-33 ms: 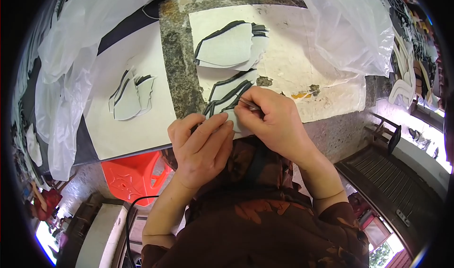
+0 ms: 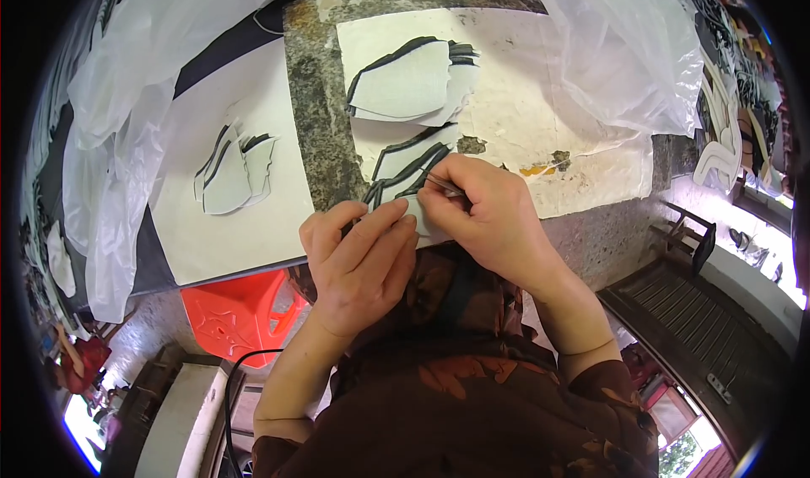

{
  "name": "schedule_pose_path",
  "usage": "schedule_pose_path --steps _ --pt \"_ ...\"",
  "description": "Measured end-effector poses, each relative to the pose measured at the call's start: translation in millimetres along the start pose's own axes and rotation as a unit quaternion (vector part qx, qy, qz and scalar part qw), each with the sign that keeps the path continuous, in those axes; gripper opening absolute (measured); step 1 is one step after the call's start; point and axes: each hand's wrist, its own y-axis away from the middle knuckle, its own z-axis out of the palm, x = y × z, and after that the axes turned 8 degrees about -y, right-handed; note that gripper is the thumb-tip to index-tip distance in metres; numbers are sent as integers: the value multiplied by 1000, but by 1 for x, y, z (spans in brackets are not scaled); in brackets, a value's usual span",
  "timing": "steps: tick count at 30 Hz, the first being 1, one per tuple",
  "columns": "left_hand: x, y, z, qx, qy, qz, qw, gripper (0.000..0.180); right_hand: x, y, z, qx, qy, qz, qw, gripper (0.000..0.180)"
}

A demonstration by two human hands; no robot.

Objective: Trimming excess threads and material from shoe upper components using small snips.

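Note:
My right hand point(image 2: 485, 208) pinches a slim dark metal tool point(image 2: 445, 184) between thumb and forefinger. Its pointed tip meets the dark edge of a pale cut piece point(image 2: 424, 226) at the table's near edge. On that same piece my left hand point(image 2: 359, 263) presses its bent fingers, holding it down; the left thumb is hidden. Just beyond lie overlapping pale pieces point(image 2: 413, 151) with black edge strips. Farther back rests a stack of larger pale pieces point(image 2: 401, 81), also black along one edge.
More pale, dark-edged pieces point(image 2: 228, 178) lie on a white sheet point(image 2: 190, 246) at left. Clear plastic bags point(image 2: 624, 48) drape over the far right, others point(image 2: 126, 132) over the left. A red plastic stool point(image 2: 232, 313) stands below the table's left front. A dark slatted bench point(image 2: 692, 318) is at right.

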Motion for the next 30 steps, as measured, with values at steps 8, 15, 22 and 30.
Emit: schedule_pose_path --steps 8,15,22,30 --pt "0 -2 0 -23 -14 2 1000 25 -2 -2 -4 -17 22 6 1000 15" --pt "4 -7 -1 -24 -22 -2 999 24 -4 -2 -16 -30 42 -12 999 14" --pt "6 -10 -2 -30 -36 -10 999 22 -4 -4 -26 -30 115 -33 992 14" --pt "4 -7 4 -23 -48 -1 999 37 1 -5 -31 -36 114 -45 992 16"
